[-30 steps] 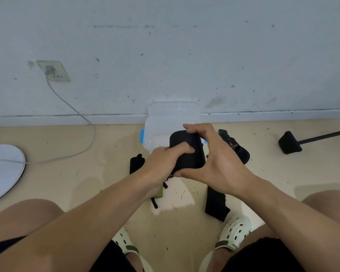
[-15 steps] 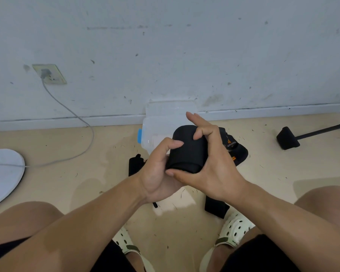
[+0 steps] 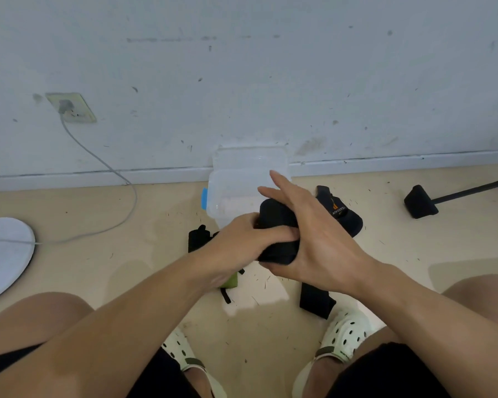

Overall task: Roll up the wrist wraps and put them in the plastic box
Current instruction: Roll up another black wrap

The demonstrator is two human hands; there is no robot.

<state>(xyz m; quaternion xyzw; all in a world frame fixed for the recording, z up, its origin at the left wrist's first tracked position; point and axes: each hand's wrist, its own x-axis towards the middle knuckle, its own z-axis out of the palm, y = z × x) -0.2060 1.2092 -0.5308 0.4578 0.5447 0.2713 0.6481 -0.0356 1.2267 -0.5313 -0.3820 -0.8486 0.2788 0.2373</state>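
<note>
Left hand (image 3: pixel 242 239) shifts from cupping under to clamping over black wrist wrap roll (image 3: pixel 276 225); right hand (image 3: pixel 314 234) cradles it, forefingers lifting. Roll tight, plastic box (image 3: pixel 227 191) next.

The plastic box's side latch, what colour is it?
Blue. The latch sits on the clear plastic box's left side, seen in the head view.

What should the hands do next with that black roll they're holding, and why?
Probably carry the rolled wrist wrap forward and set it into the clear plastic box. Both the left hand and the right hand grip it, it looks fully wound, and the box stands open just beyond them by the wall. More black wraps still lie on the floor.
</note>
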